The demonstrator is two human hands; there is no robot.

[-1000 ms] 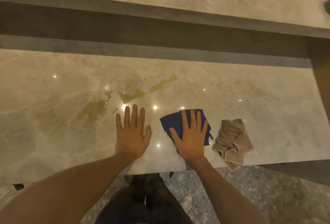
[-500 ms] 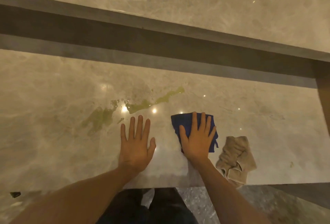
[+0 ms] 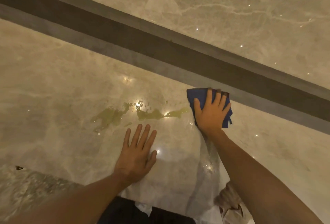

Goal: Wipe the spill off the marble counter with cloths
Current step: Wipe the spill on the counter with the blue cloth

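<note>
Blue cloth at the right end of the spill — wipe not yet across it.

Right hand (image 3: 211, 112) lies flat, fingers spread, pressing the blue cloth (image 3: 196, 97) onto the worktop (image 3: 53, 73) at centre right; left hand (image 3: 136, 154) rests open and empty at lower centre. The yellow-green spill (image 3: 151, 114) sits between them, its thin tail touching the cloth. Risk — a flat cloth may smear or push the liquid left rather than absorb it. Beige cloth (image 3: 230, 204), lower right, lies unused.

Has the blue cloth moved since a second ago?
Yes. The blue cloth, under the right hand, slid away from the near counter edge, past the spill's right tip, toward the dark back ledge.
</note>
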